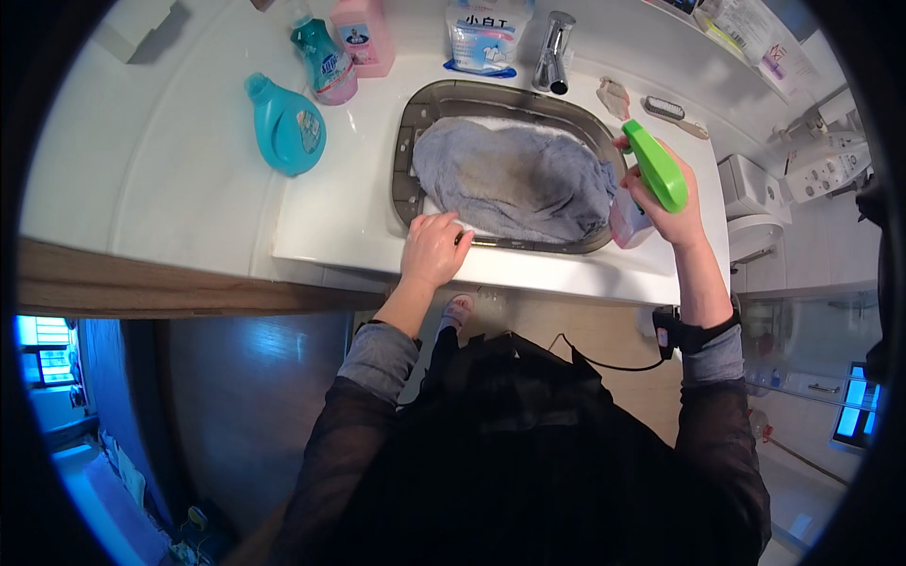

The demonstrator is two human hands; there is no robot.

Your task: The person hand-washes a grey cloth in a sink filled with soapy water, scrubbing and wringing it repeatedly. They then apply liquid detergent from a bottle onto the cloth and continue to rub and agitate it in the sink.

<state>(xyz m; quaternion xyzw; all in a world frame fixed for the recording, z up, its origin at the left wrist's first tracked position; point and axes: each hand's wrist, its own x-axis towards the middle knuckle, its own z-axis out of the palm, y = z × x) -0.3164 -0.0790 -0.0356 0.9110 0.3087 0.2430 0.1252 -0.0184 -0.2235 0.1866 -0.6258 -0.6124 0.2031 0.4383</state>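
Observation:
A grey plastic basin point(405, 163) sits in the white sink. Inside it a bluish-grey cloth point(524, 170) lies spread and wrinkled, with a brownish discoloured patch near its middle. White material, perhaps foam or another cloth, shows around its edges. My left hand point(433, 249) grips the basin's near rim at the left, fingers over the inside edge. In my right hand point(684, 216) is a spray bottle with a green trigger head point(658, 170) and a clear body holding pinkish liquid. It stands upright just beyond the basin's right end, its nozzle pointing away from me.
Behind the basin rises a chrome faucet point(555, 53), beside a detergent pouch point(488, 39). Teal point(287, 127), green point(324, 64) and pink point(364, 39) bottles stand at the left. A scrub brush point(672, 113) and a crumpled rag point(614, 97) lie back right. A toilet point(757, 233) is at the right.

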